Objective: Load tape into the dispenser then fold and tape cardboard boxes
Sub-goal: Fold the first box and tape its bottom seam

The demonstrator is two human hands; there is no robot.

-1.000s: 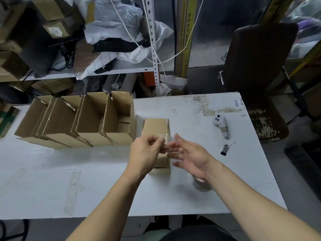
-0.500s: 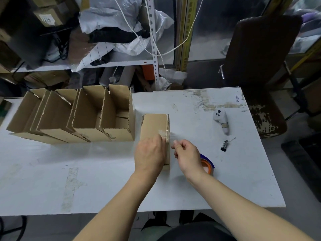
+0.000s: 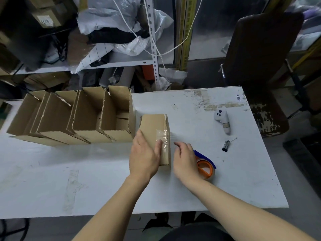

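White table (image 3: 104,180): left hand (image 3: 144,157) flat, pressing box (image 3: 154,126); right hand (image 3: 185,160) relaxed, grip released.

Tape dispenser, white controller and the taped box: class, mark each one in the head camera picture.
tape dispenser (image 3: 205,166), head view, on its orange hub beside the right hand
white controller (image 3: 223,121), head view, on the middle of its body
taped box (image 3: 152,124), head view, on its bare top face above the clear tape

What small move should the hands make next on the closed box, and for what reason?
Probably the left hand should slide its flat fingers along the clear tape to press it down. The strip looks wrinkled on the closed box, and the right hand is beside the box, holding nothing.
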